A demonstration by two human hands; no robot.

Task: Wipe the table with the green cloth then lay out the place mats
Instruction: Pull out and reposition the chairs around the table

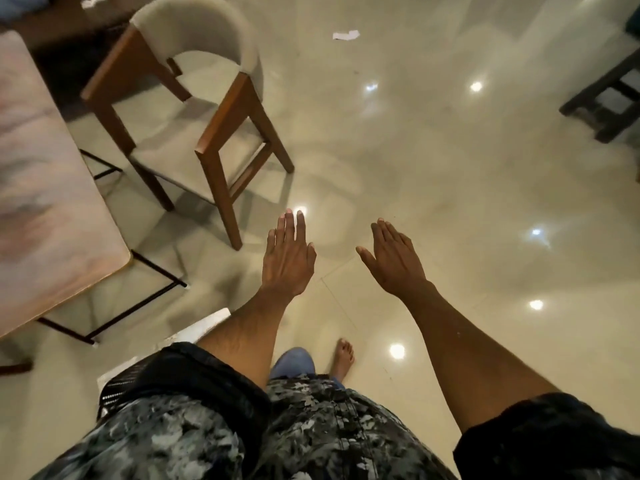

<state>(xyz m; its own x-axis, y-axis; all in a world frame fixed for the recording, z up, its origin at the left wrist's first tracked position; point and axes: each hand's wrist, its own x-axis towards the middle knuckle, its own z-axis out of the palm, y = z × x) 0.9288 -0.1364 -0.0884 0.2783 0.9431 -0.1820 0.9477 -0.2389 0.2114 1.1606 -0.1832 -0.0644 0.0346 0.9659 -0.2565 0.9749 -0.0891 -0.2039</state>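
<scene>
The table [45,188], with a pale marbled top and thin black legs, fills the left edge of the head view. My left hand [287,258] hangs over the glossy floor with straight fingers and holds nothing. My right hand [394,261] floats beside it, palm turned inward, fingers straight, also holding nothing. Both hands are well to the right of the table and touch nothing. No green cloth and no place mats are in view.
A wooden chair [194,98] with a beige curved back stands at the table's far right side. A dark wooden stool [606,105] sits at the far right. A scrap of white paper [345,35] lies on the shiny tiled floor [450,168].
</scene>
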